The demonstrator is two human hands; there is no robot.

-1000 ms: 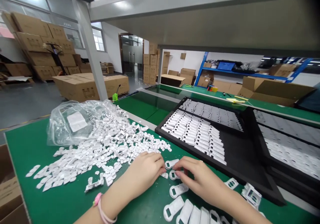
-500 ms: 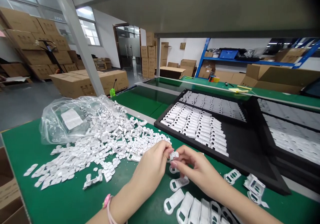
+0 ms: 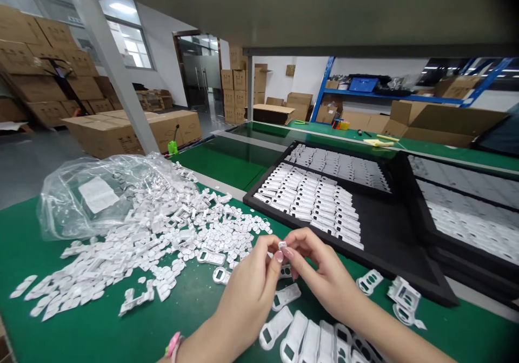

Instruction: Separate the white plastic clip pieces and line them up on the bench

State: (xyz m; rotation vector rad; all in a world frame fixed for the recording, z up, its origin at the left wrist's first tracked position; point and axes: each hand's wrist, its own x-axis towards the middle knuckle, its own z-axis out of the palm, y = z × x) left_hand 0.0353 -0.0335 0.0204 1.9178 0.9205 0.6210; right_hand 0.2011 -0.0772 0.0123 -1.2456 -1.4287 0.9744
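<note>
Your left hand [image 3: 249, 290] and right hand [image 3: 324, 279] pinch one small white plastic part [image 3: 283, 245] between fingertips, held above the green desk [image 3: 101, 330], beside the loose white pile [image 3: 162, 238].

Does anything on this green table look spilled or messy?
Yes: small white plastic parts spill loosely from the clear plastic bag across the green table, unlike the neat rows in the black tray. The left hand and right hand pinch one white piece.

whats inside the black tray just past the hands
The black tray holds overlapping rows of white plastic parts at its far left; the rest is bare black lining. Anything beneath the rows is covered.
</note>
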